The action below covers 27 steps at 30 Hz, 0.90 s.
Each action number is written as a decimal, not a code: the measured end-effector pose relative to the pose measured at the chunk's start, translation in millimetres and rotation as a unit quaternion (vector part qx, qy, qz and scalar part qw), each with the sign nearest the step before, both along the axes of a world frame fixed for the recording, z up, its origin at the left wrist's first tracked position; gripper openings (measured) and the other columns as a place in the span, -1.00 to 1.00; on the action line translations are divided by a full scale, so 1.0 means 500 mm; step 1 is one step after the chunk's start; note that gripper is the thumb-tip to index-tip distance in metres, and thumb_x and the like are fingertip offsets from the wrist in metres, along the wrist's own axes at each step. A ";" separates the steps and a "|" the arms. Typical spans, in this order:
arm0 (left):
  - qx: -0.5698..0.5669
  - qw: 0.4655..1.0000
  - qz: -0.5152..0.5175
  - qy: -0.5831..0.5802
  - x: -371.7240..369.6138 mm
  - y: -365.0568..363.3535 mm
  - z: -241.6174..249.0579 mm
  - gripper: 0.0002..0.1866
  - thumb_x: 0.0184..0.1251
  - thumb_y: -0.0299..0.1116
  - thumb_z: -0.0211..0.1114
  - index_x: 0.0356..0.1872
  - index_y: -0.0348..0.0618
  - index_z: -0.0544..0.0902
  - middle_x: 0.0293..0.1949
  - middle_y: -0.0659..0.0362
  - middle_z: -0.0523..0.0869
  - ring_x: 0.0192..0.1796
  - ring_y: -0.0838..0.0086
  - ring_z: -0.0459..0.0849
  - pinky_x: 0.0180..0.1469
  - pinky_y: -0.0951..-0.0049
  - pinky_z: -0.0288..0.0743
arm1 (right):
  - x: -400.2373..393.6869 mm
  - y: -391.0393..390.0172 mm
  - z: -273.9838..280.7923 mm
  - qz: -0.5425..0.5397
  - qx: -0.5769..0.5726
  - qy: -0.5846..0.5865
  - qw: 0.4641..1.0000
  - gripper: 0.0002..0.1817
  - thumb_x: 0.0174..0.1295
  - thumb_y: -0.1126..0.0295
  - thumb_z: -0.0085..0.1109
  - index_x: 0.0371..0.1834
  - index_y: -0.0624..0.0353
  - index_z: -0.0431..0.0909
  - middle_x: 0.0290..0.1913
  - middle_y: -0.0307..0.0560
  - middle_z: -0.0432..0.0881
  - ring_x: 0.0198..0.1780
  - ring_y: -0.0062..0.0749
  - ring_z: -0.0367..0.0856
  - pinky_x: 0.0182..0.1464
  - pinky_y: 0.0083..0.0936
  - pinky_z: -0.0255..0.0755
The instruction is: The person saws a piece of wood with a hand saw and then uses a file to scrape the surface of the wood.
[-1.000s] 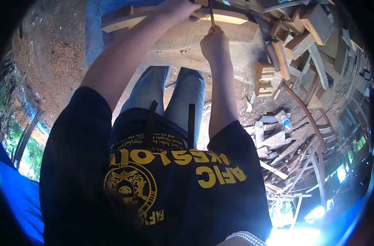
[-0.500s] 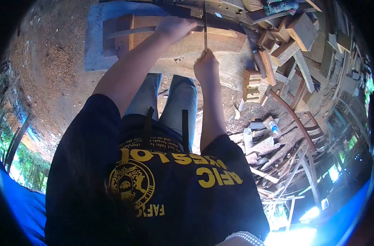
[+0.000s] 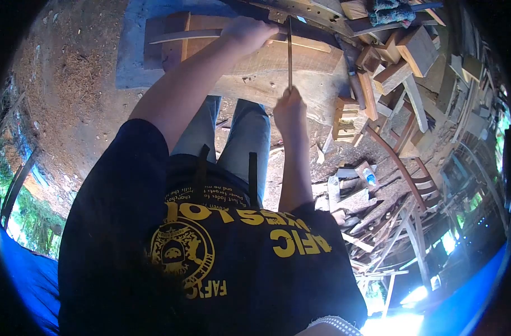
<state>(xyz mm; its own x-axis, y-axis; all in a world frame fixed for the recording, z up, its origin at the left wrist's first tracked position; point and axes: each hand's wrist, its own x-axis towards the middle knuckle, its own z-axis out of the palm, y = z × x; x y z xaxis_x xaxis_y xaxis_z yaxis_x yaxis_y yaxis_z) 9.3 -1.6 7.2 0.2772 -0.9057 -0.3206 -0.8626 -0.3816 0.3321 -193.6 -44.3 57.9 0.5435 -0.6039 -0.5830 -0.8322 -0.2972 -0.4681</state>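
Note:
My left hand [image 3: 250,35] is closed on a long, slightly curved wood strip [image 3: 182,36] that lies across the bench. In my right hand [image 3: 290,103] is the near end of a long thin tool [image 3: 289,59], seen edge-on, which looks like a saw or file. Its far part crosses the strip just to the right of my left hand. A broad wooden board [image 3: 261,59] lies under the strip on the pale bench top [image 3: 317,92]. The handle of the tool is hidden in my fist.
Several wood blocks [image 3: 418,50] and a cloth [image 3: 391,12] sit at the upper right. A curved wooden frame piece [image 3: 398,159], a plastic bottle [image 3: 369,176] and scrap wood lie on the ground at right. A blue sheet [image 3: 133,50] is at the bench's left.
My right hand and the thin tool have moved back toward my body. The whole view has shifted slightly. My left hand keeps its hold on the strip.

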 end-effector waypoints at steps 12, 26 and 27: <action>-0.054 0.998 -0.004 -0.004 -0.002 0.007 -0.014 -0.82 0.24 -0.20 0.21 -0.26 -0.04 0.54 -0.41 0.08 0.70 -0.33 0.13 0.73 -0.33 0.12 0.61 | -0.020 0.004 0.037 -0.015 0.020 -0.018 1.000 -0.80 0.24 0.45 -0.07 -0.15 0.33 0.42 -0.27 0.45 0.59 -0.11 0.36 0.56 -0.08 0.01 0.47; -0.004 1.000 0.016 0.006 0.002 0.004 -0.011 -0.86 0.21 -0.27 0.21 -0.24 0.00 0.54 -0.38 0.06 0.70 -0.29 0.15 0.74 -0.29 0.13 0.62 | -0.027 0.004 0.045 -0.021 0.049 0.045 0.998 -0.80 0.31 0.45 -0.11 -0.14 0.34 0.44 -0.28 0.35 0.60 -0.12 0.16 0.63 -0.09 -0.09 0.48; -0.005 1.000 0.019 0.010 -0.004 0.005 -0.014 -0.85 0.21 -0.28 0.20 -0.23 0.01 0.54 -0.39 0.07 0.70 -0.29 0.15 0.73 -0.29 0.14 0.62 | 0.017 -0.006 0.068 -0.063 0.078 0.058 0.993 -0.79 0.33 0.45 -0.15 -0.11 0.34 0.43 -0.23 0.38 0.60 -0.09 0.18 0.61 -0.09 -0.10 0.48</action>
